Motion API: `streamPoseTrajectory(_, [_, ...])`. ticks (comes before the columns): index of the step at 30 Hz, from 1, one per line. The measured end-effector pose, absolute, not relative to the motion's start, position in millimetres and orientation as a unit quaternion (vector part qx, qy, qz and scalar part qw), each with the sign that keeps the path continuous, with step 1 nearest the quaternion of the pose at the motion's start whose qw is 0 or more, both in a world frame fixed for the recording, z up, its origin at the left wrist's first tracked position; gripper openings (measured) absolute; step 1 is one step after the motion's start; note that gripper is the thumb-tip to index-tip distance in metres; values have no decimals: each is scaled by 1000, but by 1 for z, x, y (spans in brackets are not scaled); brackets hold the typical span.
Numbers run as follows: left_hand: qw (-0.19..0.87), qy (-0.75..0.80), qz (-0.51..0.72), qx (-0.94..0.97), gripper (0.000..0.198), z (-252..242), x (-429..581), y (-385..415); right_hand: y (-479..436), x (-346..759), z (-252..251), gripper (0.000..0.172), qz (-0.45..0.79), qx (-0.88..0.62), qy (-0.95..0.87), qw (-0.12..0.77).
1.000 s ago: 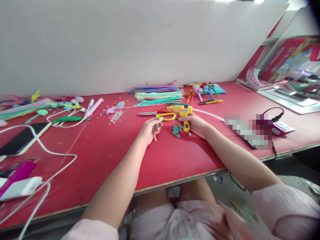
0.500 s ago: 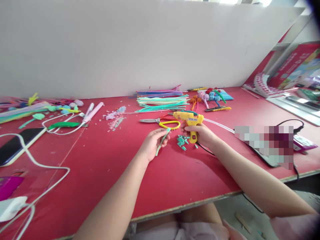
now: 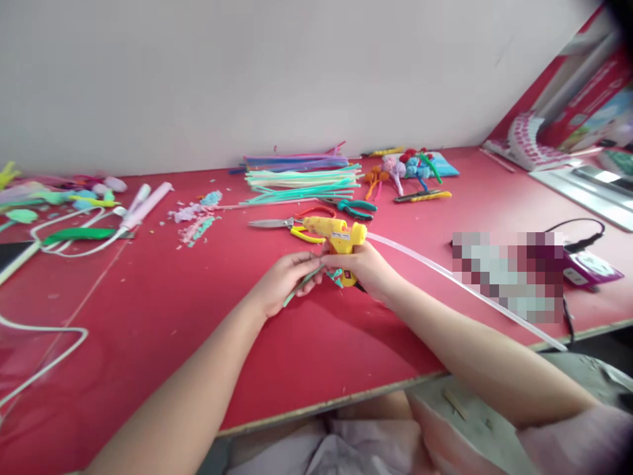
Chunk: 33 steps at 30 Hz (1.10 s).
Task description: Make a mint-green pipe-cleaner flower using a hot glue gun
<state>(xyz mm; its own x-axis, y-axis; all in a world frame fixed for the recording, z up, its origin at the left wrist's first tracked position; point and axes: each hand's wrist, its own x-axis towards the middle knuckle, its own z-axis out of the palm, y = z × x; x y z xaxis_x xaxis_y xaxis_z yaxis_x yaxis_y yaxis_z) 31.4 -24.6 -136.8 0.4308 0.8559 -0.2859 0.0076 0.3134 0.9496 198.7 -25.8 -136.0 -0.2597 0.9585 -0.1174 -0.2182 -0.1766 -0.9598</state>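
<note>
A green pipe cleaner is pinched in my left hand, slanting up toward the right. My right hand is wrapped round the handle of a yellow hot glue gun, whose nozzle points left. The fingers of both hands come together below the gun, and the upper end of the pipe cleaner is hidden there. A long clear glue stick trails from the back of the gun. Small cut green pieces lie partly hidden behind the right hand. Scissors with red and yellow handles lie behind the gun.
Bundles of pipe cleaners lie by the wall. Teal-handled pliers, a yellow cutter and fuzzy flower shapes are at the back right. A pink hot-iron-like tool, white cable and fluff scraps lie left.
My right hand has brought the glue gun left and closer to my left hand, so the hands now meet. The camera view has shifted a little to the right.
</note>
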Motion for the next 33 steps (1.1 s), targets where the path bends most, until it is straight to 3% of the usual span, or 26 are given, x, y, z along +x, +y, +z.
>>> streamPoseTrajectory(9, [627, 437, 336, 550, 18, -138, 36, -24, -21, 198, -136, 16, 594, -420, -481, 490])
streamPoseTrajectory(17, [342, 500, 350, 715, 14, -130, 39, -24, -9, 200, -131, 15, 569, -433, -489, 500])
streamPoseTrajectory(24, [193, 496, 317, 785, 4, -131, 32, -35, -17, 192, -131, 17, 600, -412, -496, 474])
streamPoseTrajectory(28, [239, 493, 304, 780, 13, -138, 28, -39, -24, 199, -133, 17, 611, -416, -492, 460])
streamPoseTrajectory(33, [488, 451, 268, 698, 25, -135, 26, -42, -26, 210, -131, 17, 632, -406, -474, 459])
